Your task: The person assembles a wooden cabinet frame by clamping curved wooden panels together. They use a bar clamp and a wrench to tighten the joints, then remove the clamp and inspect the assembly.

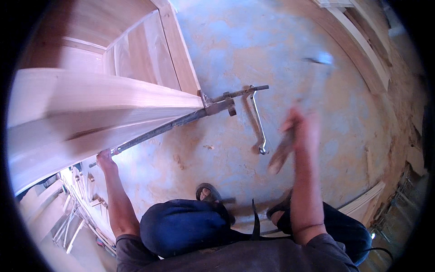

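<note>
A long metal bar clamp [167,128] runs along the edge of a wooden frame [86,104] at the left, its screw end pointing right. My left hand [105,159] is closed around the far-left end of the clamp's bar, close under the wood. In my right hand [304,129], smeared by motion, is a hammer [280,156]; its wooden handle sticks out below the fist, and its blurred metal head shows further up. A shiny ring spanner [258,120] has one end at the clamp's screw and slants down toward the floor, apart from both hands.
Wooden boards [362,45] lie along the upper right. Thin wood strips [81,186] are heaped at the lower left, and a pale plank [362,199] lies at the lower right. My sandalled feet [208,192] are on the stained floor [217,158] below the clamp.
</note>
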Available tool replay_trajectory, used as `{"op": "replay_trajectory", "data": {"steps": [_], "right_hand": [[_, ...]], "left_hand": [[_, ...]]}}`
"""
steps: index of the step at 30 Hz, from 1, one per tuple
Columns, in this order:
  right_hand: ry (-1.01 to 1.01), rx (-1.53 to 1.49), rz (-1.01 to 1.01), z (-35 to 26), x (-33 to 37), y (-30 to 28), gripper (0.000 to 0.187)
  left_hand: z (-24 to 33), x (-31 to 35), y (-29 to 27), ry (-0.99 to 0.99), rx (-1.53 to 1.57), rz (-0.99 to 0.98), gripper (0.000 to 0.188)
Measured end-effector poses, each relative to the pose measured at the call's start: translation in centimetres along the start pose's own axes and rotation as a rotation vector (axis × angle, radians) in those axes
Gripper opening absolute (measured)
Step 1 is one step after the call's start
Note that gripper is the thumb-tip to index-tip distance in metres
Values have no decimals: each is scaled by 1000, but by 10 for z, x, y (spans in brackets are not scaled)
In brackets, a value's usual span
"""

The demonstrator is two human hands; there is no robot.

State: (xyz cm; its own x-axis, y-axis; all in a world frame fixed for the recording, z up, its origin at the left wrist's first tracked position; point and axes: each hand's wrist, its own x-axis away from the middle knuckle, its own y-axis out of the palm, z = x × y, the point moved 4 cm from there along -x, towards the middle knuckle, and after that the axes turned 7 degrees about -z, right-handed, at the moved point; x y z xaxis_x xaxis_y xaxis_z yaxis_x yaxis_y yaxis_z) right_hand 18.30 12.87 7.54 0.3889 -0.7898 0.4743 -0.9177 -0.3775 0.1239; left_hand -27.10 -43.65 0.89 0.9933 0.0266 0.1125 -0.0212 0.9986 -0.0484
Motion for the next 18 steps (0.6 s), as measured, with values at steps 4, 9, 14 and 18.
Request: {"op": "replay_trajectory", "data": {"steps": [4, 9, 14, 18], "right_hand": [[-245, -55, 364, -46, -3, -14, 7], [264, 537, -620, 71, 76, 114, 19], [205, 541, -562, 103, 66, 112, 48], [251, 495, -613, 86, 61, 119, 37]], "left_hand": [[1, 3, 1, -22, 13, 65, 26], [7, -6, 23, 20, -62, 32, 25], [9, 19, 22, -13, -144, 26, 21], [5, 17, 33, -51, -109, 63, 14]]}}
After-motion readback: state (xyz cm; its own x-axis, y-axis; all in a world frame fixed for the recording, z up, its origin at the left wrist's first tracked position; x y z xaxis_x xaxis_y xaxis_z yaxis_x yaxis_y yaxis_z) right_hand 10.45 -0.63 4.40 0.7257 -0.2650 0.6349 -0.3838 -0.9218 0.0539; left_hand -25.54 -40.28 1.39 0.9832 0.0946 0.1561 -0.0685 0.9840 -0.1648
